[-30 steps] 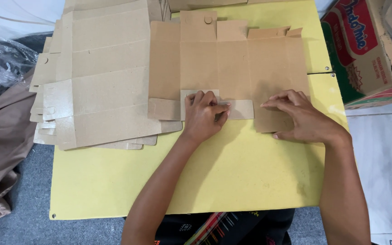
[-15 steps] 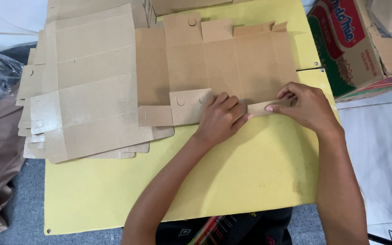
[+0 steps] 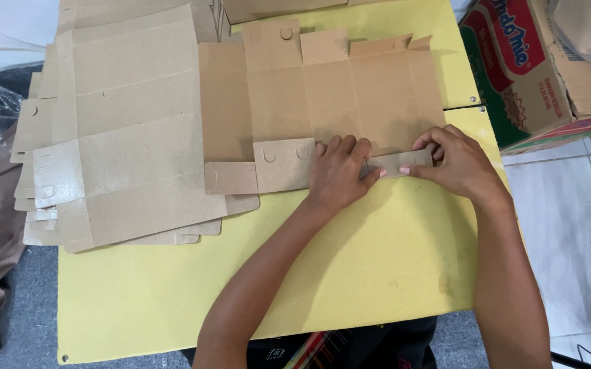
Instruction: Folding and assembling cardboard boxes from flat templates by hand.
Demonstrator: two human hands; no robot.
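Fingertips of my right hand [image 3: 456, 164] now pinch the narrow bottom flap [image 3: 399, 161], folded up since a moment ago, while my left hand [image 3: 340, 174] lies flat with fingers spread, pressing its other end. Both rest on the flat cardboard box blank [image 3: 323, 102] on the yellow board [image 3: 350, 273], beside the stack of blanks [image 3: 124, 137].
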